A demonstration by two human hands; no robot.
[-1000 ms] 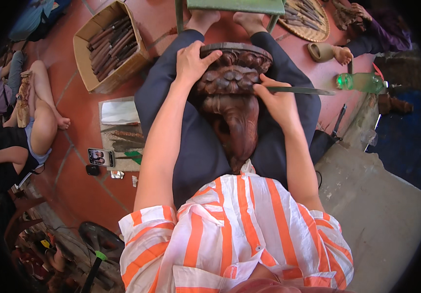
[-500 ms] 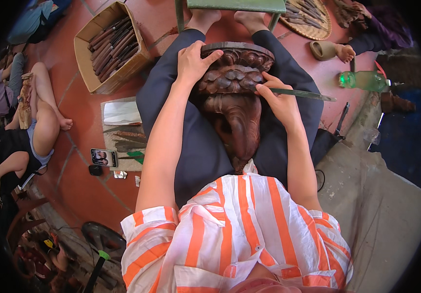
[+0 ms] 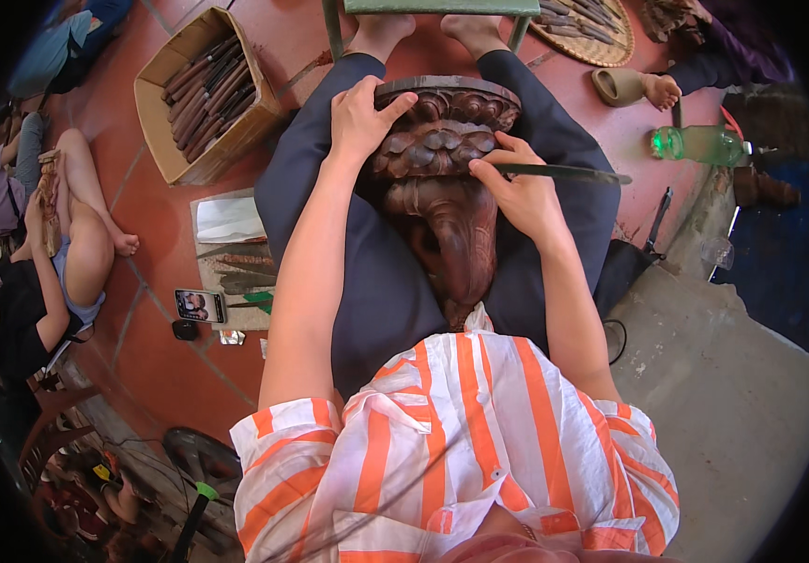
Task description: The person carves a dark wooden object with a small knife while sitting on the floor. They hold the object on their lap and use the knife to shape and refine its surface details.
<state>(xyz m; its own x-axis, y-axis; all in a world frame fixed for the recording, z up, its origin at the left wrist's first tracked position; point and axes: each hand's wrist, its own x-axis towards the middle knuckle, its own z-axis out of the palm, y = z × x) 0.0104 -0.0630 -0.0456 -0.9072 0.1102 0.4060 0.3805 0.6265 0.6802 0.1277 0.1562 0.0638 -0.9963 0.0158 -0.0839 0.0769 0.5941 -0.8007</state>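
Observation:
Between my knees rests a dark brown carved wooden piece (image 3: 461, 220), with a flat rim at its far end, a band of rounded lobes and a curved tapering part toward me. My left hand (image 3: 359, 120) grips the left side of the rim, thumb lying on top and fingers partly hidden behind it. A long, thin, flat file (image 3: 573, 173) is pinched in my right hand (image 3: 525, 195), its free end pointing right. The fingertips of that hand are against the right side of the lobed band. The file's other end is hidden by the fingers.
A cardboard box (image 3: 156, 141) of wooden-handled tools stands at far left. Nearer lie a board with metal tools and a phone (image 3: 200, 305). Ahead are a green stool (image 3: 442, 7) and a wicker tray (image 3: 602, 45) of tools. A green bottle (image 3: 705, 146) lies right. People sit on both sides.
My right hand and the file have moved slightly left along the carving. My left hand keeps its hold. At left, another person's arm has reached up to a carved wooden piece.

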